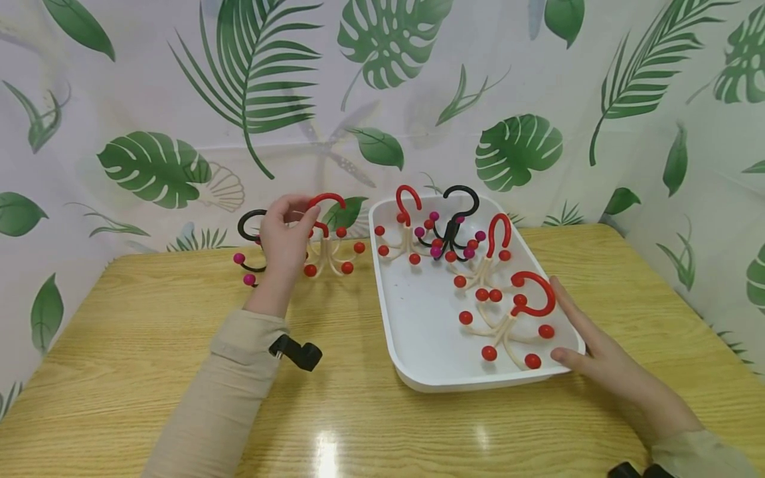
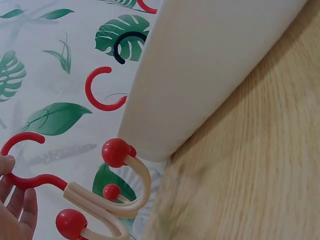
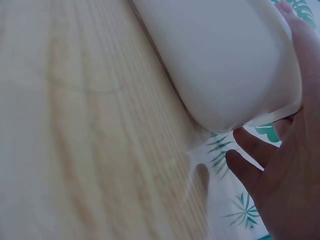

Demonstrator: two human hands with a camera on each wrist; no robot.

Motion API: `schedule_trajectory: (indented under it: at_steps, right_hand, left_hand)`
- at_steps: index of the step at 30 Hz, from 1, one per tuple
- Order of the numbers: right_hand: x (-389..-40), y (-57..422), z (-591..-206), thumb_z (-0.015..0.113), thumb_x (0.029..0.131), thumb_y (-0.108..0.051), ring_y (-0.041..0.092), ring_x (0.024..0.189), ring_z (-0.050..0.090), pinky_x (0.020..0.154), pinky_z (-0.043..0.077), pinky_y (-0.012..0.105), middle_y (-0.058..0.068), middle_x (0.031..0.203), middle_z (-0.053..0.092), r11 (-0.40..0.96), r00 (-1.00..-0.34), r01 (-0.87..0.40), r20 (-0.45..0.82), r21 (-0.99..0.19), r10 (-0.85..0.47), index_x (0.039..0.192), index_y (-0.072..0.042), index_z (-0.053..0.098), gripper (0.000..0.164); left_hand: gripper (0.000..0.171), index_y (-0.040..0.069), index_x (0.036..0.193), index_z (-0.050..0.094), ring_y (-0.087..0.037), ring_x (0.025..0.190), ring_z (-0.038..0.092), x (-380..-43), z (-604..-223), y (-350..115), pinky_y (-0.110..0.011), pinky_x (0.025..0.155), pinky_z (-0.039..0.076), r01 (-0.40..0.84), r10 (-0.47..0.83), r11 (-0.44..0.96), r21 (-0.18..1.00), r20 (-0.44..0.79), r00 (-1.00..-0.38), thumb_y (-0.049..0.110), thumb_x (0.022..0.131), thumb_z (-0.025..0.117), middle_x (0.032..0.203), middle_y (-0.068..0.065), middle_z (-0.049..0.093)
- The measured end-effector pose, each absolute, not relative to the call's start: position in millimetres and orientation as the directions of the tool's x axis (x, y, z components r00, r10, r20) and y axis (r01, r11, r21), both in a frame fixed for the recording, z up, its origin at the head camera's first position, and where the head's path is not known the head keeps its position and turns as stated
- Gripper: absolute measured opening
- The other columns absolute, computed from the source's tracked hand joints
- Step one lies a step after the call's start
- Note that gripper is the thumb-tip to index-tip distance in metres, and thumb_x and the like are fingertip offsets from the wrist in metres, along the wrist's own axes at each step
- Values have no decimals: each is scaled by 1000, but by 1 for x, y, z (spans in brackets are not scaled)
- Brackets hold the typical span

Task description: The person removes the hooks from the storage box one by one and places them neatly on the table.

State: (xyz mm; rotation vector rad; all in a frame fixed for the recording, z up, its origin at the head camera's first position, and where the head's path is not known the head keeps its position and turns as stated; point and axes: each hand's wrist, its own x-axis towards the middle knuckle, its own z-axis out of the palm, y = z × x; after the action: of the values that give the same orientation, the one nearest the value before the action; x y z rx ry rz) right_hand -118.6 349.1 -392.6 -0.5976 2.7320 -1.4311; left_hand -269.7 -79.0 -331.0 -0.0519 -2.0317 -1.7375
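Observation:
My left hand (image 1: 285, 232) pinches the red hooked handle of a cream claw-like massager (image 1: 325, 251) with red balls on its arm tips. In the left wrist view, the fingers hold that same red hook (image 2: 37, 179). Whether its balls touch the table, I cannot tell. A black massager (image 1: 252, 269) with magenta balls is partly hidden behind my left hand. My right hand (image 1: 606, 358) grips the near right corner of a white tray (image 1: 418, 382), thumb at the rim and fingers along the outer side. Inside the tray stand several red-and-cream massagers (image 1: 505, 328) and a black one (image 1: 452, 229).
A wooden table (image 1: 335, 411) carries everything, and a leaf-printed cloth (image 1: 418, 126) hangs right behind it. The tray stands to the right of my left hand, its raised walls between that hand and the massagers inside.

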Motion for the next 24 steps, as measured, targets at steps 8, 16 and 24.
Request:
schedule_trajectory:
  at_steps: [8, 16, 24]
  right_hand:
    - [-118, 348, -391, 62, 87, -2, -7, 138, 2, 105, 4, 67, -2, 160, 0, 520, -928, -331, 172, -787, -331, 155, -24, 6, 90]
    - [-118, 349, -392, 61, 87, -2, -8, 137, 2, 101, 3, 72, -3, 160, -1, 509, -930, -322, 165, -798, -329, 154, -26, 6, 90]
    - [-117, 348, -391, 61, 87, -3, -9, 137, 1, 100, 4, 74, -3, 160, -2, 510, -931, -318, 161, -799, -328, 154, -26, 5, 90]
  left_hand:
    - [17, 7, 102, 68, -15, 82, 56, -271, -339, -78, -23, 64, 48, 300, -272, 203, 932, 348, -897, 15, 88, 71, 94, -3, 63]
    - [18, 5, 103, 67, -15, 84, 57, -272, -348, -80, -23, 67, 51, 276, -271, 176, 945, 316, -909, 14, 88, 70, 95, -4, 62]
    - [17, 5, 103, 67, -16, 83, 58, -272, -352, -81, -23, 68, 50, 273, -270, 164, 948, 309, -912, 13, 88, 70, 95, -4, 63]
